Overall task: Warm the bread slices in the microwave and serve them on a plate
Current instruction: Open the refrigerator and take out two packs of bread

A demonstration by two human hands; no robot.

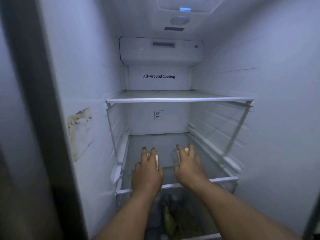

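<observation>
Both my arms reach into an open fridge. On the lower glass shelf lie two pale bread slices in clear wrapping. My left hand lies over the left wrapped slice, its fingers spread and curved across the top. My right hand covers the right wrapped slice, fingers over it, with the clear wrapper showing at its left. Most of each slice is hidden under the hand, so whether either is lifted off the shelf is unclear.
The upper glass shelf holds nothing. Below the lower shelf's front rail, a drawer holds dim greenish and dark items. White fridge walls close in left and right; the dark door edge stands at the left.
</observation>
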